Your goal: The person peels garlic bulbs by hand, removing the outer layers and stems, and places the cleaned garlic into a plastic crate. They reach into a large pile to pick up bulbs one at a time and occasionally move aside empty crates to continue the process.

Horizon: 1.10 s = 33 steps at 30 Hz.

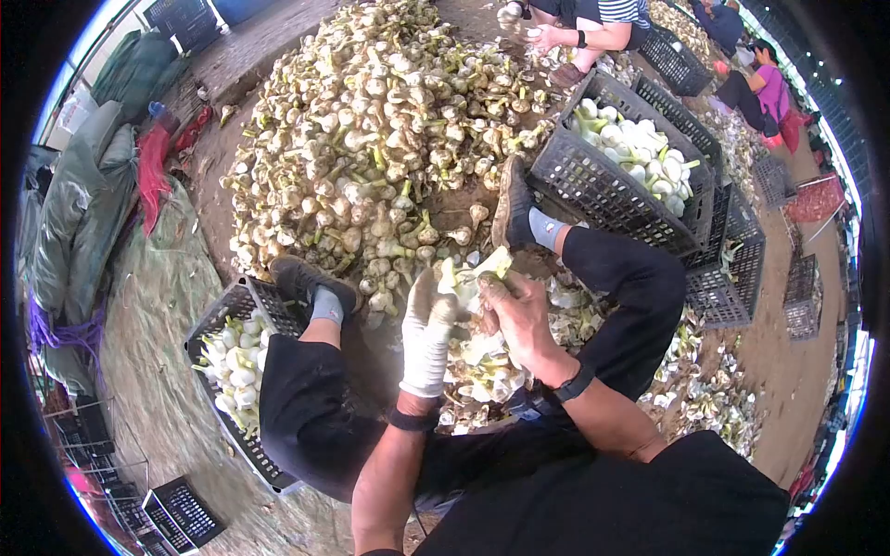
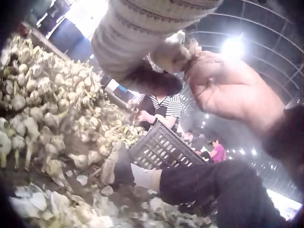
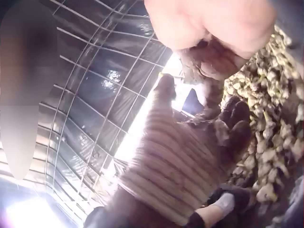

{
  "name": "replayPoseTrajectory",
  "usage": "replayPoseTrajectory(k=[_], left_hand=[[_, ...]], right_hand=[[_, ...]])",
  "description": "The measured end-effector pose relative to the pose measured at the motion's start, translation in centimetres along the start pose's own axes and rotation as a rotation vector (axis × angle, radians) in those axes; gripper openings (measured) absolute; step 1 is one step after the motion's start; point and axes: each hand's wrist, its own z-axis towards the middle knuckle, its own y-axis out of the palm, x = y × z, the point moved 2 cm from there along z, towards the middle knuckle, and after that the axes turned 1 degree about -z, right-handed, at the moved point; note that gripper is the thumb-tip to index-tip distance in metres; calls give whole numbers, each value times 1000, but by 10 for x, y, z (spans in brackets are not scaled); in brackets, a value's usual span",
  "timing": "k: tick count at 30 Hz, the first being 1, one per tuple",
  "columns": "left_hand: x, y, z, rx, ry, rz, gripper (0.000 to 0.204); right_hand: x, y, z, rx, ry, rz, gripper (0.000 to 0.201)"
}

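My left hand (image 1: 426, 338), in a whitish, soiled knit glove, holds a pale garlic bulb (image 2: 170, 54) with its fingers. Close beside it, my bare right hand (image 1: 524, 324) pinches brown, papery garlic skin (image 3: 209, 59) at the bulb's edge. A greenish stem piece (image 1: 496, 263) shows just above the right thumb in the head view. Both hands are raised over a litter of peeled skins (image 1: 487, 380) between my legs. In the right wrist view the gloved hand (image 3: 173, 152) faces the bare fingers from below, its fingertips darkened with dirt.
A big heap of unpeeled garlic (image 1: 362, 139) lies ahead. Black crates of white garlic stand at the left (image 1: 215, 324) and right front (image 1: 603, 190). My shoes (image 1: 315, 283) flank the heap's near edge. Another person's arm (image 1: 607, 39) works at the far side.
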Motion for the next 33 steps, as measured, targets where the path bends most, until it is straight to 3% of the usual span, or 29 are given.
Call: replayPoseTrajectory(k=[2, 3, 5, 6, 7, 9, 10, 11, 14, 16, 17, 19, 20, 23, 24, 25, 27, 29, 31, 32, 33], left_hand=[[-3, 11, 1, -6, 158, 30, 68], [-4, 16, 1, -7, 206, 32, 58], [-9, 7, 8, 125, 11, -15, 43], [-17, -5, 11, 201, -128, -94, 35], [-14, -5, 11, 219, -45, -96, 30], [-19, -6, 11, 274, -49, -126, 35], [-8, -1, 7, 274, -69, -237, 37], [-4, -7, 3, 248, -69, -261, 38], [1, -8, 0, 162, -35, -160, 40], [6, -5, -2, 56, 65, -238, 39], [10, -9, -2, -27, 56, -233, 46], [22, -10, -6, 34, 71, -194, 56], [24, -13, -6, 10, 30, -129, 66], [22, -5, -5, 54, 47, -106, 67], [20, -4, -5, -15, 51, -81, 67], [15, -6, -3, -19, 47, -76, 67], [5, -9, 1, -97, 92, 51, 65], [3, -11, -1, -115, 67, 80, 63], [4, -10, -3, -90, 40, 110, 58], [6, -6, -4, -92, 38, 111, 58], [9, 1, -6, -109, 84, 144, 56]], right_hand=[[-3, 4, -4, 12, -246, -412, 19], [13, 0, 0, -76, -441, -461, 15], [4, 14, -7, -49, -614, -745, 14], [11, 15, -8, -64, -387, -555, 17], [8, 18, -9, -74, -385, -553, 17], [6, 15, -13, 46, 78, 3, 20], [15, 6, -6, 57, 55, 124, 22], [12, 2, -2, 200, 126, 133, 22], [51, -47, 11, 176, 211, 50, 24], [74, -79, 15, 270, 331, -501, 28], [78, -92, 13, 275, 329, -501, 28], [86, -103, 4, -68, 86, -1165, 31], [75, -90, -8, -131, 33, -1296, 38], [44, -60, -19, -241, 123, -1293, 43], [32, -49, -18, -291, -5, -1274, 37], [23, -45, -17, -285, -3, -1269, 37], [2, -33, -17, -359, -180, -825, 25], [-16, -19, -19, -281, -115, -790, 20], [-15, -15, -15, -233, -137, -946, 53], [-25, -3, -19, -188, -280, -960, 40], [-18, -3, -17, -185, -278, -959, 40]])
